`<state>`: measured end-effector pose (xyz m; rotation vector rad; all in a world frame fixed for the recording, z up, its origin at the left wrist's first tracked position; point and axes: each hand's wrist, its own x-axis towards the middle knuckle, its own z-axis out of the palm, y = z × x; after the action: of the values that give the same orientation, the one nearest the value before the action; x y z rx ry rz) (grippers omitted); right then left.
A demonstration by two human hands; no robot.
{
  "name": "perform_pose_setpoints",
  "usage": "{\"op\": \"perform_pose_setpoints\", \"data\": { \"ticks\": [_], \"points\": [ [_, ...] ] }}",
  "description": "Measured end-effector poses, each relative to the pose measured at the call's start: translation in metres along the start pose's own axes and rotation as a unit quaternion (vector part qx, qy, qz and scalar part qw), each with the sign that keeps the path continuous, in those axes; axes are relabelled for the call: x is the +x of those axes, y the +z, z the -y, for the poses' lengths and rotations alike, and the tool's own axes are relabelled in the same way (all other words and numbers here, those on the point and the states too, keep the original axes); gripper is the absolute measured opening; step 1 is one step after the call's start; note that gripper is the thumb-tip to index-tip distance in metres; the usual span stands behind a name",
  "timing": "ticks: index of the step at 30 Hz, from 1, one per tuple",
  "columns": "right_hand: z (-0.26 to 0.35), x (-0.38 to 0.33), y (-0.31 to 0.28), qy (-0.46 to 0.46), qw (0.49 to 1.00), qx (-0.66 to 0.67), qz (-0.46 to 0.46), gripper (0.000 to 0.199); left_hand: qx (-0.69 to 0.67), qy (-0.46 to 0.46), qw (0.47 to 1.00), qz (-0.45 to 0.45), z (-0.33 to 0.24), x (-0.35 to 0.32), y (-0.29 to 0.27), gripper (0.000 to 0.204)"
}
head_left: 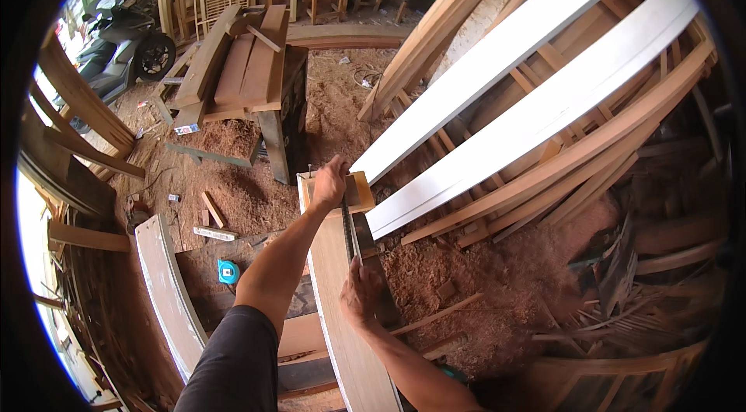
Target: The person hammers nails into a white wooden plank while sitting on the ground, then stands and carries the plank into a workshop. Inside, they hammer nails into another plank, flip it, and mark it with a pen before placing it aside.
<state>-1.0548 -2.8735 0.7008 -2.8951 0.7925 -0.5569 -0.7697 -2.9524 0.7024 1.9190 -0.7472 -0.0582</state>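
A long pale wooden board runs away from me in the middle, with a yellowish wood block at its far end. My left hand is closed over that end, by the block. From under it a narrow dark ruler-like strip extends toward me along the board's right side. My right hand is nearer me at the board's right edge, fingers closed around a thin, light, pencil-like stick beside the strip. The left palm and its grip are partly hidden.
A teal tape measure lies left of the board, near a curved plank. Two white beams rest on stacked timber at right. A workbench with planks and a motorcycle stand beyond. Sawdust covers the floor.
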Motion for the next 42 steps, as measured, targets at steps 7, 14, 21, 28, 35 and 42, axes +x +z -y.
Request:
{"op": "perform_pose_setpoints", "data": {
  "ticks": [7, 14, 21, 28, 35, 42],
  "points": [
    [-0.001, -0.020, 0.029, 0.047, 0.998, 0.028, 0.009, 0.066, 0.018, 0.093, 0.995, -0.016, 0.015, -0.002, 0.014, 0.011],
    [-0.002, -0.004, -0.003, 0.030, 0.980, 0.190, -0.052, 0.046, 0.037, 0.083, 0.995, -0.031, -0.014, -0.004, -0.017, 0.010],
    [-0.041, -0.026, -0.184, -0.088, 0.950, 0.289, 0.079, 0.056, -0.120, 0.026, 0.992, -0.024, -0.056, -0.095, -0.132, 0.037],
    [-0.060, -0.036, -0.292, -0.203, 0.858, 0.029, 0.470, 0.043, 0.248, -0.026, 0.826, 0.506, -0.050, -0.262, -0.227, 0.064],
    [-0.068, -0.059, -0.301, -0.064, 0.873, 0.182, 0.449, 0.045, 0.332, -0.140, 0.852, 0.379, 0.025, -0.282, -0.231, 0.072],
    [-0.069, -0.036, -0.301, 0.111, 0.893, 0.305, 0.310, 0.042, 0.067, -0.003, 0.990, 0.122, 0.012, -0.160, -0.121, 0.108]
  ]
}}
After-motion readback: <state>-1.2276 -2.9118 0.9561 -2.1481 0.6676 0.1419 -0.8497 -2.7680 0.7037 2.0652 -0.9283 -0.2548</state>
